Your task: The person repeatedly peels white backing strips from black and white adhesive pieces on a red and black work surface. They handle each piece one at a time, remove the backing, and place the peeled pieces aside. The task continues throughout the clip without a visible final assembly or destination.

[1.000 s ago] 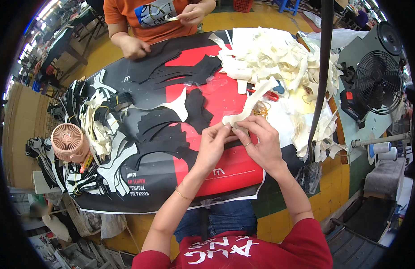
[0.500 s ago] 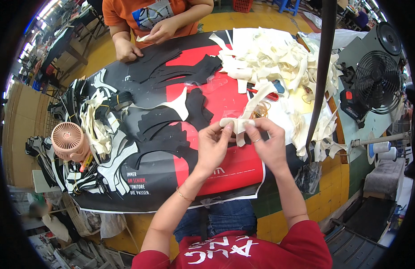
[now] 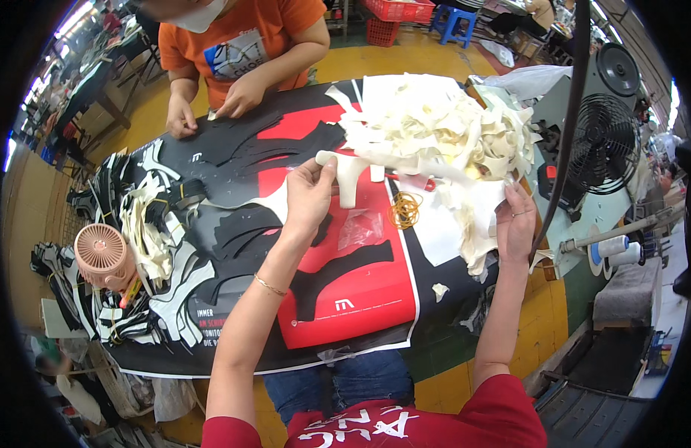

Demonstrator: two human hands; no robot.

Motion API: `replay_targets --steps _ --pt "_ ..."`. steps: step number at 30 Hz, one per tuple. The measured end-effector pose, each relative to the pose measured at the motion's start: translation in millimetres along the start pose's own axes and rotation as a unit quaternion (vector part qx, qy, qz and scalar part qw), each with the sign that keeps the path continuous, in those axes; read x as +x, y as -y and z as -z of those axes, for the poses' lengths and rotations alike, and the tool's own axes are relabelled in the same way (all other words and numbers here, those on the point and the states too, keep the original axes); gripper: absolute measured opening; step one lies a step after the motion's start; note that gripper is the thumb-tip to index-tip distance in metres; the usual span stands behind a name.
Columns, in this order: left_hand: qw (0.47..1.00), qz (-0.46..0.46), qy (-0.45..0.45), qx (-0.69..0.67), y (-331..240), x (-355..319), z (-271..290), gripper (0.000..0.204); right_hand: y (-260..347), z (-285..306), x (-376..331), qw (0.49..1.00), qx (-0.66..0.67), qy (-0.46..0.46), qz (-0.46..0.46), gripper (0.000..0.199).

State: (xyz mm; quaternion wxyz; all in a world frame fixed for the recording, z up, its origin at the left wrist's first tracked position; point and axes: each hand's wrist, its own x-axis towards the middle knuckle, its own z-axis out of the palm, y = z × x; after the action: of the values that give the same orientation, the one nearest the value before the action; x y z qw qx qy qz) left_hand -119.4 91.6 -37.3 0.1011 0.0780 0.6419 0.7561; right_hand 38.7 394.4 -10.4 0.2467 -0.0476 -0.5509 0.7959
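A cream cut fabric piece is stretched out over the table between my two hands. My left hand pinches its forked end between thumb and fingers, and one short leg of the fork hangs down. On the right, my right hand grips the far end of the same piece, close to the big heap of cream pieces. Below the stretched fabric lie yellow rubber bands and a crumpled clear plastic bag. A black curved fabric piece rests flat on the red part of the table sheet.
Across the table a co-worker in an orange shirt handles a small light piece. Bundles of black and white strips and a pink fan stand at left. A black fan and thread spools are at right.
My hands have moved apart, the left one leftward and up, the right one rightward, spreading the cream piece between them. The black piece on the red area has come into sight.
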Motion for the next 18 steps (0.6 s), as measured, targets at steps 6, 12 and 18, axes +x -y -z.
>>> replay_targets --steps 6,12,18 --pt "0.997 -0.023 -0.052 0.053 16 51 -15 0.027 60 68 12 0.963 0.194 -0.095 0.161 0.020" --pt "0.840 -0.329 -0.112 0.418 16 30 -52 0.065 45 38 6 0.945 -0.190 -0.229 0.139 0.016" --pt "0.955 -0.195 0.108 0.197 -11 -47 -90 0.034 -30 -40 -7 0.941 -0.332 -0.004 -0.064 0.018"
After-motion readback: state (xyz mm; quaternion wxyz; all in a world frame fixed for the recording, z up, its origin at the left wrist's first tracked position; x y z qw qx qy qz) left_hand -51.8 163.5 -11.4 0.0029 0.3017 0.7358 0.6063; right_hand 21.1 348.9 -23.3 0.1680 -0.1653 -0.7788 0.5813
